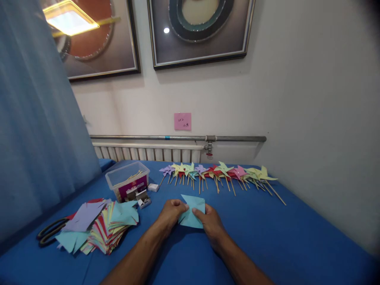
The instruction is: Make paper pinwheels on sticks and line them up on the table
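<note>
Left hand point(172, 211) and right hand point(211, 222), nearly closed, pinch the blue paper point(190, 221) at seven o'clock from the pinwheels point(224, 169); its axes look near equal, one sharp corner pointing toward eleven o'clock.

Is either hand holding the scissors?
No, the scissors lie on the blue surface, while the left hand and right hand hold a light blue paper square.

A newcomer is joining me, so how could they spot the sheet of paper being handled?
On the blue table, find the left hand and right hand near the middle. The light-blue paper sheet is held by both. Similar light-blue sheets lie in the pile at left; this one alone is in hand.
</note>
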{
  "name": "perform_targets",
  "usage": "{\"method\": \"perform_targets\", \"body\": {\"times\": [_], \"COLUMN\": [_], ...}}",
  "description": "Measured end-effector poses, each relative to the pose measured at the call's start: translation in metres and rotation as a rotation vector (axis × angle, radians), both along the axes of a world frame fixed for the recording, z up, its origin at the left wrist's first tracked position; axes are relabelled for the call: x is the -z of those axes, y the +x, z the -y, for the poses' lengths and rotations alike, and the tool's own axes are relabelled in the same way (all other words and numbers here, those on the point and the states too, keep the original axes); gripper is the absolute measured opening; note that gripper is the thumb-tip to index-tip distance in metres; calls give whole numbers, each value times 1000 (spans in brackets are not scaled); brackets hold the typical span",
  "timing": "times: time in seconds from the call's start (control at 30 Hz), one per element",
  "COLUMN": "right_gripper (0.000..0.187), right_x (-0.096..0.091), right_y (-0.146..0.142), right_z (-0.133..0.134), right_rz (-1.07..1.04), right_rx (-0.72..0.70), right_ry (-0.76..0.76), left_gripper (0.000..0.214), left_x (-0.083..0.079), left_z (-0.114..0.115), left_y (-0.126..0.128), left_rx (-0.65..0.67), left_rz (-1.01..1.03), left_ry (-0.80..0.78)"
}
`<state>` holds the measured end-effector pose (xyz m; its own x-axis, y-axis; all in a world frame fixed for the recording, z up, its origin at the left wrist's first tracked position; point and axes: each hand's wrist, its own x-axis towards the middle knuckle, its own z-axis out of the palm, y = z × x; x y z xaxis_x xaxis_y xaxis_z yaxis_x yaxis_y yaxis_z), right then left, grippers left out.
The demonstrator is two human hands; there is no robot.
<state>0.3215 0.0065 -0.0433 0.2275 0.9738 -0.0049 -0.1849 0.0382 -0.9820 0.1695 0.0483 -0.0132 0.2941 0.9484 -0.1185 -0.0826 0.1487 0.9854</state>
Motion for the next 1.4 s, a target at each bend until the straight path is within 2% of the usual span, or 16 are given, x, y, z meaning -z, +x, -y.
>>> {"method": "perform_targets", "body": {"times": [0.13, 0.3, 0.4, 0.5, 0.63, 0.77, 1.03, 1.2, 1.4], "right_gripper": [41, 48, 45, 41, 39, 40, 45, 44, 45], "right_x": [-2, -9, -14, -20, -25, -27, -15, -4, 3], "right_y": [-1, -7, -9, -10, -10, -9, -8, -8, -9], "right_z": [1, 5, 8, 11, 13, 14, 8, 1, -3], "right_rz": [-16, -135, -204, -291, -380, -388, -304, -250, -178], "right_rx": [-12, -15, 9, -30, -49, -99, -34, -4, 99], "right_ry": [19, 70, 20, -28, -5, 22, 13, 20, 33], "left_gripper": [33, 30, 28, 28, 25, 27, 24, 30, 38], "left_x": [5, 4, 5, 10, 17, 17, 8, 4, 5], "left_z": [-4, -4, -4, -4, -4, -3, -1, 4, 6], "left_y": [1, 1, 3, 6, 9, 8, 8, 8, 10], "left_rx": [-53, -100, -120, -125, -113, -111, -120, -83, -81], "left_rz": [-48, -84, -103, -116, -133, -144, -88, 14, 50], "left_ry": [32, 71, 92, 118, 175, 180, 69, 28, 0]}}
